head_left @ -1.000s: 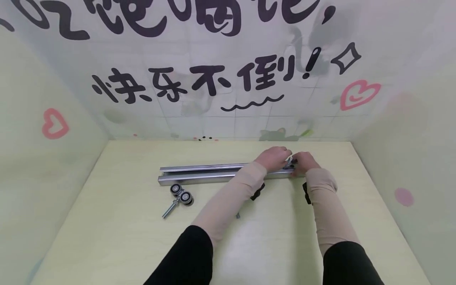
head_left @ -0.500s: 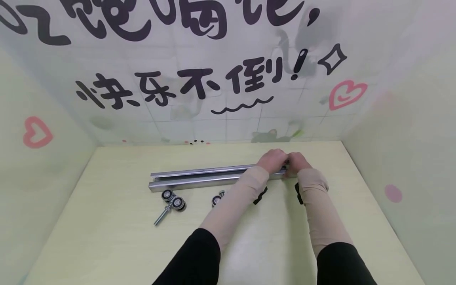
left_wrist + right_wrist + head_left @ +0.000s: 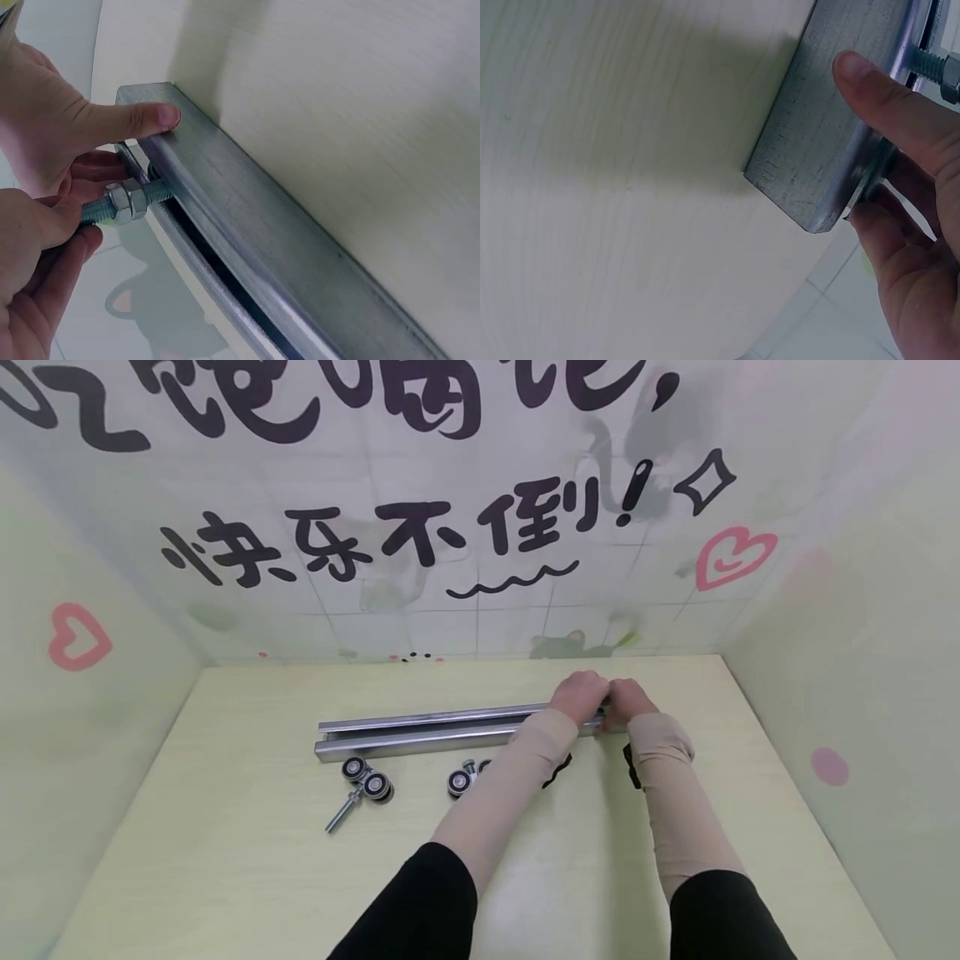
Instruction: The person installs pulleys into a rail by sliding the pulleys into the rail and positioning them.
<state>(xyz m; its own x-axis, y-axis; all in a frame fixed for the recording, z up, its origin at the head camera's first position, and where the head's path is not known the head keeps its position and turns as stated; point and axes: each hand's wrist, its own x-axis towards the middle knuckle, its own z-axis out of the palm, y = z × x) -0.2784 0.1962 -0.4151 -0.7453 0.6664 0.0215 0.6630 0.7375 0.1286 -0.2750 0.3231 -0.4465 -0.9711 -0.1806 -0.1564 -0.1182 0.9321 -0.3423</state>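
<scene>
A long steel channel rail (image 3: 420, 735) lies across the far half of the pale table (image 3: 247, 877). Both hands meet at its right end. My right hand (image 3: 632, 699) grips that end, with the thumb (image 3: 870, 86) flat on the rail's side (image 3: 817, 150) and the fingers curled round the end. My left hand (image 3: 577, 693) pinches a threaded bolt with a nut (image 3: 127, 202), which sticks out of the rail's slot (image 3: 225, 255). What the bolt carries inside the rail is hidden.
Two loose roller trolleys lie in front of the rail: one with a long bolt (image 3: 363, 785), the other (image 3: 461, 779) partly behind my left forearm. Printed walls close in the table at the back and on both sides.
Both hands have stayed at the rail's right end and drawn closer together. The left forearm has shifted, which uncovers the second roller trolley. The view has moved a little.
</scene>
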